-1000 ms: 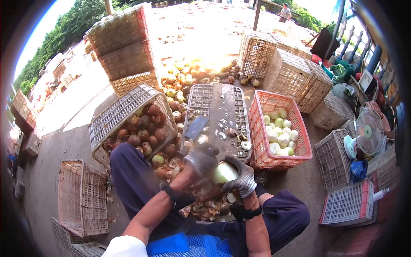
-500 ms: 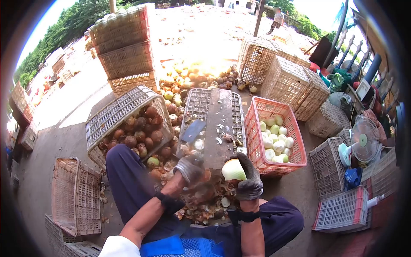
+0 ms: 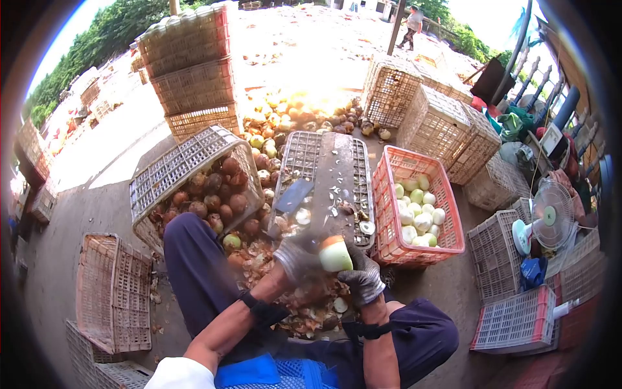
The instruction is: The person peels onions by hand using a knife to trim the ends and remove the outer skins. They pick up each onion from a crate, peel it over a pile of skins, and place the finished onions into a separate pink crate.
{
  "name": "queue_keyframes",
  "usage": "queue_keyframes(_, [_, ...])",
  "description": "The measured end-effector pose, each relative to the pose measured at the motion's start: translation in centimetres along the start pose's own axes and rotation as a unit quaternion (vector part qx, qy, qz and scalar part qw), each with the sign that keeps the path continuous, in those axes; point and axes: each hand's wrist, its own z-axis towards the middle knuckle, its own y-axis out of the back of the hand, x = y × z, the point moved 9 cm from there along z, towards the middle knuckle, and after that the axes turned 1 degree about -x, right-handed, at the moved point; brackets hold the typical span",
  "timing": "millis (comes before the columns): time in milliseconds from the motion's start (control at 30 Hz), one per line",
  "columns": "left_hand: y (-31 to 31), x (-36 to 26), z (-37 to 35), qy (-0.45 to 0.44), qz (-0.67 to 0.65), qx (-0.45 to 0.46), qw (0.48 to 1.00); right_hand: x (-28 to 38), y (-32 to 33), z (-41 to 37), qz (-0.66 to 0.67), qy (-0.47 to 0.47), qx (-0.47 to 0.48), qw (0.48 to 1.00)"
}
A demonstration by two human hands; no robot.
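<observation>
Rightward, 1 red crate (image 3: 418,256) holding peeled onions (image 3: 421,217).

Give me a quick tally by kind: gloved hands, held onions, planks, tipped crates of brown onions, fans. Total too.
Left hand and right hand, gloved: 2
Held onion: 1
Plank: 1
Tipped crate of brown onions: 1
Fan: 1
Total: 6

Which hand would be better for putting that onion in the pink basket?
Probably the right hand: it holds the onion and is closer to the pink basket. The left hand is farther away.
</observation>
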Motion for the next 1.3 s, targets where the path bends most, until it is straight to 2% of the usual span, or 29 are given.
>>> queue_keyframes(33, [0.0, 0.2, 0.0, 0.028, -0.030, -0.003, 0.999, -0.3, 0.3, 0.1, -0.051, 0.009, -0.016, 0.999])
queue_keyframes(100, [0.8, 3.7, 1.2, 0.025, 0.040, -0.003, 0.999, -1.0, 0.8, 0.2, -0.152, 0.025, -0.048, 0.987])
queue_keyframes(133, [0.9, 4.4, 1.5, 0.023, 0.075, -0.001, 0.997, -1.3, 0.2, 0.1, -0.012, 0.028, -0.025, 0.999])
queue_keyframes(233, [0.6, 5.0, 1.3, 0.025, 0.047, 0.017, 0.998, -2.1, 0.6, 0.1, 0.127, -0.009, -0.019, 0.992])
queue_keyframes(333, [0.5, 2.9, -0.5, 0.014, 0.137, 0.024, 0.990, -2.6, 1.6, 0.4, 0.123, -0.024, -0.020, 0.992])
queue_keyframes(433, [1.0, 1.1, -2.6, -0.014, 0.341, 0.007, 0.940, -3.1, 2.6, -0.2, 0.211, -0.044, -0.057, 0.975])
queue_keyframes(467, [0.8, 0.6, -3.4, -0.052, 0.446, 0.029, 0.893, -3.6, 3.4, 0.0, 0.242, -0.039, -0.057, 0.968])
queue_keyframes(500, [0.6, 0.6, -3.9, -0.086, 0.463, 0.029, 0.882, -4.0, 4.0, 0.3, 0.272, -0.035, -0.057, 0.960])
queue_keyframes(567, [0.0, 0.6, -4.8, -0.155, 0.495, 0.027, 0.855, -4.6, 5.3, 0.6, 0.299, -0.026, -0.068, 0.952])
queue_keyframes(633, [-0.2, 1.0, -4.7, -0.132, 0.506, 0.030, 0.852, -4.1, 4.9, 0.5, 0.295, -0.018, -0.093, 0.951])
queue_keyframes(833, [-0.2, 3.3, -3.5, -0.062, 0.543, 0.049, 0.836, -5.5, 6.3, 0.9, 0.292, -0.034, -0.049, 0.955])
queue_keyframes(900, [0.1, 3.7, -3.1, -0.057, 0.555, 0.047, 0.828, -5.4, 6.2, 0.9, 0.273, -0.039, -0.065, 0.959])
queue_keyframes(1033, [0.1, 3.6, -2.5, -0.030, 0.514, 0.080, 0.854, -3.9, 4.6, 0.5, 0.254, -0.039, -0.080, 0.963])
queue_keyframes(1100, [0.4, 4.8, -2.0, 0.002, 0.478, 0.120, 0.870, -3.7, 4.6, 0.7, 0.242, -0.049, -0.047, 0.968])
queue_keyframes(1200, [2.0, 7.8, -1.6, 0.131, 0.369, 0.138, 0.910, -3.4, 4.8, 0.7, 0.209, -0.064, -0.032, 0.975])
queue_keyframes(1267, [2.8, 6.2, -1.1, 0.014, 0.200, 0.126, 0.971, -3.2, 4.2, 0.6, 0.180, -0.077, -0.016, 0.981])
queue_keyframes(1300, [3.6, 5.1, -1.1, -0.045, 0.112, 0.118, 0.986, -3.2, 3.5, 0.5, 0.163, -0.085, 0.002, 0.983])
